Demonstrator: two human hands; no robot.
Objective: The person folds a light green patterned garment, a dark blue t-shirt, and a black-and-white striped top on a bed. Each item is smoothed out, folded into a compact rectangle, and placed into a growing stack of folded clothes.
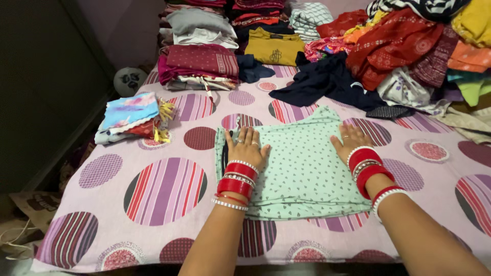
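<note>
Two hands, both open and flat: left hand [247, 148] and right hand [353, 143] press the folded mint-green dotted cotton garment [302, 168] near the bed's [169, 240] front edge. Risk: uneven pressure could skew the layers, spoiling the fold.

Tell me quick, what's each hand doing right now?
Left hand: open, flat on the green garment, holding nothing.
Right hand: open, flat on the same garment, holding nothing.

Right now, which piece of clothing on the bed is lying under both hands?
The mint-green dotted garment, folded flat at the front of the bed; left hand and right hand press on it. The other clothes sit in piles behind.
</note>
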